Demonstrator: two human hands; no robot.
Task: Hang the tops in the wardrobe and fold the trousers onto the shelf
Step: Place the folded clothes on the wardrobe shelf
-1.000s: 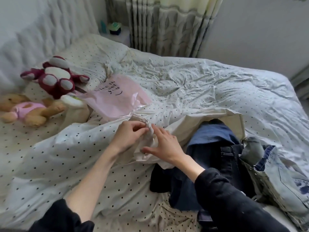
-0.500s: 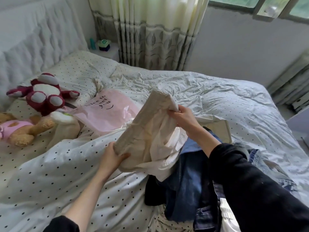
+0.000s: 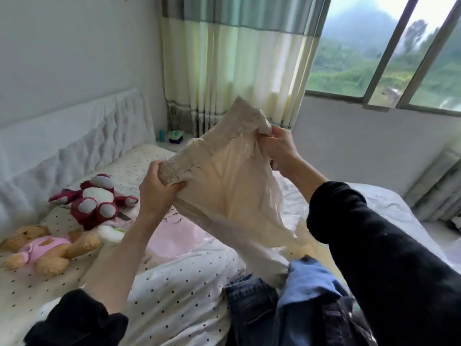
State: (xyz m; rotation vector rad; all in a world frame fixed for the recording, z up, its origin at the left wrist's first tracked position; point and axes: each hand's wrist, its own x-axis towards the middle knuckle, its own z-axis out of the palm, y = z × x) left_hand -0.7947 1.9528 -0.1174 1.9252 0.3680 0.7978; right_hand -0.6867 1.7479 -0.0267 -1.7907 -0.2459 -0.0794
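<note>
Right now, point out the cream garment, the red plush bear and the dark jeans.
cream garment [image 3: 232, 188]: head view, middle of the cloth.
red plush bear [image 3: 92, 201]: head view, its body.
dark jeans [image 3: 252, 310]: head view, denim leg.

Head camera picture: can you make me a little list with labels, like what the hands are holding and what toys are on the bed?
held thing: cream garment, lifted above the bed, lower end trailing down to the clothes pile
left hand: grips its gathered elastic band
right hand: pinches the top edge
pile below: dark jeans and a blue garment
toys: red and white plush, tan teddy in pink
bed: white cover with black dots
also on bed: pink bag
</note>
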